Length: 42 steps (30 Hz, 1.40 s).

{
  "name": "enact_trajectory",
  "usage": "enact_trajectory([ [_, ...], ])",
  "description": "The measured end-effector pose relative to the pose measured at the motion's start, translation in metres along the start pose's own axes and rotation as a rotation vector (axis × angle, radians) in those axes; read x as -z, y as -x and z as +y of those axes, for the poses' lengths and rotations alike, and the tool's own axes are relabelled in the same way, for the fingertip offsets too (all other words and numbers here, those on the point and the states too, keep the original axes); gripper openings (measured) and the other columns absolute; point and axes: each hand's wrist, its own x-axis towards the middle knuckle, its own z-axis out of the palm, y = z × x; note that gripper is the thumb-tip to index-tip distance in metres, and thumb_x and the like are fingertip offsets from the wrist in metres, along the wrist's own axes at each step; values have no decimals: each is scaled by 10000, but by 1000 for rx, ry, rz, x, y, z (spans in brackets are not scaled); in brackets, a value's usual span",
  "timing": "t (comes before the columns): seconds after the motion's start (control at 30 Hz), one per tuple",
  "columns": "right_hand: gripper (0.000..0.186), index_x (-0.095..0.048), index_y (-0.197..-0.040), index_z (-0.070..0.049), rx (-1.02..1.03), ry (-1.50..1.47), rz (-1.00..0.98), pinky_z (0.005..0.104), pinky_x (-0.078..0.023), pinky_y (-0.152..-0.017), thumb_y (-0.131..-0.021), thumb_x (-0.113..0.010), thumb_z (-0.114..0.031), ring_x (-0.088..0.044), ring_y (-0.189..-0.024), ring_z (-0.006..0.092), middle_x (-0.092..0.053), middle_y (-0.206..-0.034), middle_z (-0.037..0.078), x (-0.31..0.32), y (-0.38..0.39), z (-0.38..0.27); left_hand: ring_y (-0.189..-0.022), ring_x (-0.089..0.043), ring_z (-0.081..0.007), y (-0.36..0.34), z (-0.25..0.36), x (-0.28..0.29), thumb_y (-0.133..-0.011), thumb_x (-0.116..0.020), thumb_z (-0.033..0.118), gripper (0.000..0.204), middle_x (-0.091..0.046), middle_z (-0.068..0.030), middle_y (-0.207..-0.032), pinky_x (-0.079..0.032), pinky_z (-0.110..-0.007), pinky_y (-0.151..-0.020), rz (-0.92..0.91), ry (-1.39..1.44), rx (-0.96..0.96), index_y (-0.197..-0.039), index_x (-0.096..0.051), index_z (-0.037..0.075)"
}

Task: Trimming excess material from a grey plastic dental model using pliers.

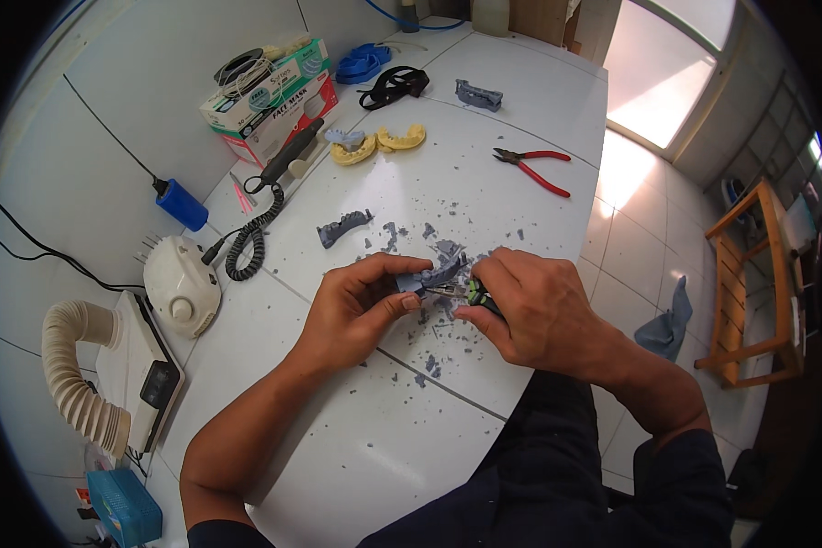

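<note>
My left hand pinches a grey-blue dental model between thumb and fingers, low over the white table. My right hand is closed around small pliers with green and black handles. Their metal jaws meet the right side of the model; the exact contact is partly hidden by my fingers. Grey chips and crumbs lie scattered beneath and around both hands. Another grey dental arch rests just beyond my left hand.
Red-handled cutters lie toward the table's right edge, with a grey model farther back. Yellow plaster models sit near a black handpiece with a coiled cord. At left stand a white control unit and a ribbed hose.
</note>
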Motion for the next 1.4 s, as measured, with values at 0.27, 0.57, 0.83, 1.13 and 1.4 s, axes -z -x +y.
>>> enact_trajectory([
  [0.27,357,-602,-871,-24,122,-28,30,357,-472,-525,-900,-758,-343,-606,-624,241,-586,-761,99,-1,1,18,-1159,-648,-164,0,-1,2,-963,-660,-17,331,-680,-136,-1255,-513,-331,-1039,-70,3,-40,-1293,-645,-49],
  [0.57,392,-651,-975,9,229,-187,-16,348,-496,-584,-880,-791,-344,-628,-644,254,-633,-798,108,-5,-8,39,-1180,-638,-174,-3,-1,4,-979,-622,60,318,-681,-130,-1258,-504,-332,-1044,-140,3,14,-1279,-662,-37],
  [0.83,384,-656,-1018,-9,160,-311,-128,388,-508,-667,-880,-789,-342,-651,-751,286,-652,-880,126,11,-2,47,-1211,-640,-234,-10,-18,15,-1095,-481,206,269,-620,-179,-1311,-524,-357,-1044,-154,353,-33,-1291,-516,26],
  [1.13,449,-694,-1048,4,244,15,171,408,-502,-750,-839,-822,-372,-612,-868,273,-615,-972,144,22,-13,5,-1154,-679,-252,-4,-15,15,-1105,-444,265,302,-614,-161,-1283,-541,-364,-1008,-187,375,-23,-1311,-490,49],
  [1.4,438,-692,-1058,20,112,-27,87,396,-520,-765,-852,-822,-344,-621,-888,301,-595,-996,170,20,-16,6,-977,-662,-156,-5,-10,13,-1121,-406,366,400,-629,-96,-1134,-508,-276,-820,-271,369,10,-1326,-479,31],
])
